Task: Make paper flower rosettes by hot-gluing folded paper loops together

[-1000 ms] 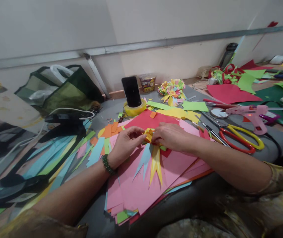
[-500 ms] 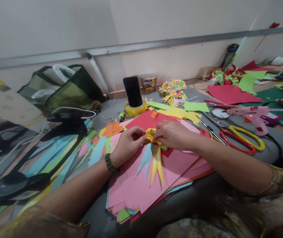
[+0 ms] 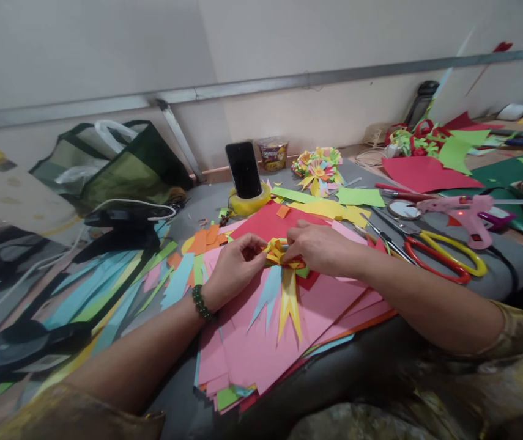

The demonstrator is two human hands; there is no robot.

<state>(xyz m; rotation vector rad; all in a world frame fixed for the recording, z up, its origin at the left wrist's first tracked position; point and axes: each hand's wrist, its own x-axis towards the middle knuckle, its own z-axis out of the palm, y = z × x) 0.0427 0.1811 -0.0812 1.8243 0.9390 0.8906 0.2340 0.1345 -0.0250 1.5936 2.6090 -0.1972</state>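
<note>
A small yellow and orange looped paper bow [image 3: 276, 251] is pinched between my two hands over a stack of pink paper sheets [image 3: 261, 354]. My left hand [image 3: 236, 269], a dark green bead bracelet at its wrist, grips the bow's left side with thumb and fingers closed. On the bow's right side, the fingers of my right hand [image 3: 320, 247] are closed too, hiding part of it. Below the bow, light blue paper tails [image 3: 268, 296] and yellow paper tails [image 3: 290, 305] with notched ends hang over the pink sheets. A red sheet [image 3: 261, 220] lies just behind.
Scissors [image 3: 445, 253] with red and yellow handles and a pink glue gun [image 3: 465, 217] lie at the right. Behind stand a phone [image 3: 244, 171] on a yellow tape roll [image 3: 249, 201], a cup [image 3: 273, 154] and a paper flower ball [image 3: 318, 165]. Blue strips [image 3: 87, 287] lie at the left.
The yellow bow shows slightly more of its loops between my fingers. Both hands keep nearly the same place and hold; the view has shifted very slightly.
</note>
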